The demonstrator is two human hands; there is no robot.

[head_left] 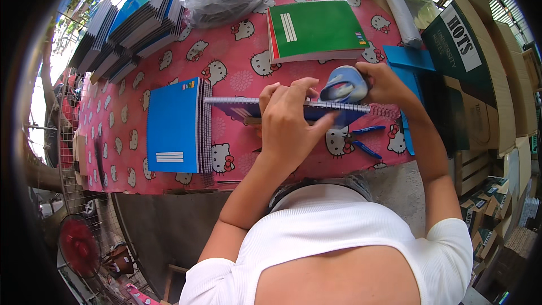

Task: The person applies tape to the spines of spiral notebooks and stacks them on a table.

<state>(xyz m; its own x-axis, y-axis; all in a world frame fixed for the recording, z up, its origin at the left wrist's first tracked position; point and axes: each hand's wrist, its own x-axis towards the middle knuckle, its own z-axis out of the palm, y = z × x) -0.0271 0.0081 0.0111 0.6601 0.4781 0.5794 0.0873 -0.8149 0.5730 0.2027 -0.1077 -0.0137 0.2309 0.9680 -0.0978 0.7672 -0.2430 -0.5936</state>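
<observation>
Notebook (353, 114), coil edge up, gripped by left hand (285, 116); beyond its right end, right hand (381, 83) closed on blue-and-white object (355, 80) (kind unclear).

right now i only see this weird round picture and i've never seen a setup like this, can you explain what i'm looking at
There is no machine here: a person works with two bare hands. The single picture comes from a wide fisheye camera on the person's head, looking down, so straight edges bend and the rim goes dark.

The left hand holds a spiral notebook on edge, binding upward. The right hand grips a rounded blue object beside that binding; I can't tell what it is.

On the pink patterned cloth lie a blue notebook stack to the left, a green notebook farther away, and blue-handled pliers nearer the person.
</observation>
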